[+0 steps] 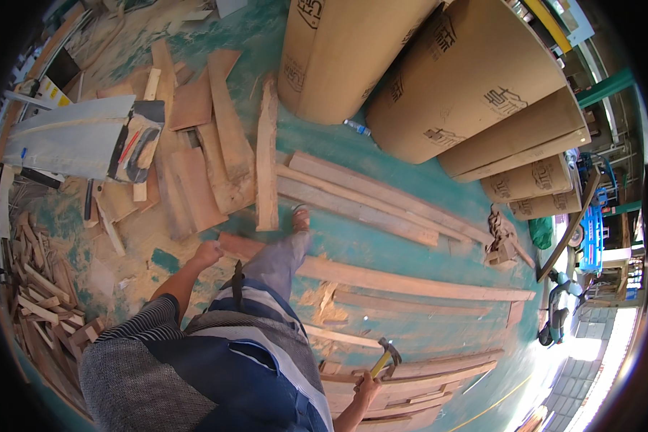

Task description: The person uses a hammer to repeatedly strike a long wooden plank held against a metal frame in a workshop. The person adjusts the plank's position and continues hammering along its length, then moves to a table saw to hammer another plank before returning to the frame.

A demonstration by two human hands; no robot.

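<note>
My right hand (368, 389) is closed round the handle of a claw hammer (387, 360) with a dark head and a yellowish handle. The hammer is held over stacked boards (439, 374) at the lower right. My left hand (209, 253) is closed, its fingers curled, beside the left end of a long reddish board (403, 279). Whether it touches that board, or what it holds, I cannot make out. The long board runs rightward and passes behind my leg. Farther off, several long planks (360, 209) lie side by side on the green floor.
Loose boards (194, 165) are piled at the left, by a grey sheet-covered stand (79, 137). Wood offcuts (43, 295) heap up at lower left. Large cardboard rolls (468, 79) stand at the back. A plastic bottle (357, 127) lies beside them. A motorcycle (561, 302) is at right.
</note>
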